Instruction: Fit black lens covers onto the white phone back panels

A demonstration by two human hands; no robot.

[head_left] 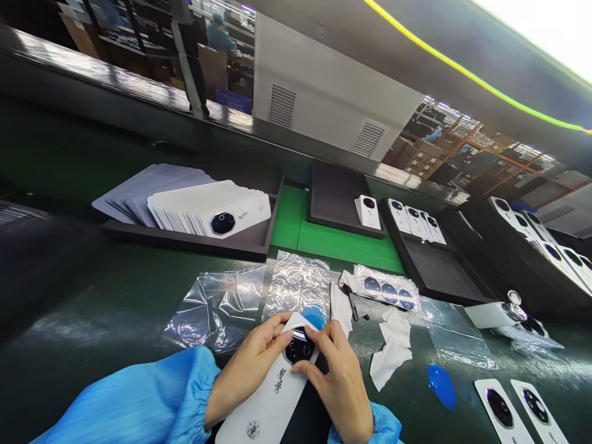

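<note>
My left hand [247, 376] and right hand [335, 388] gripped a white phone back panel [268, 404], its dark calligraphy [279, 380] unreadable, at the bench's [78, 364] near edge, clear film [298, 335] over the round camera lens [300, 349].

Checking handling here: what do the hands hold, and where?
The left hand and right hand hold a white phone cover at its camera end, either side of the black camera module.

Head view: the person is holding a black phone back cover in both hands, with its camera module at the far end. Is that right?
Not quite: the head view shows the phone back cover is white, not black. The rest stands: the left hand and right hand both hold it, with the dark camera module at the far end.
</note>
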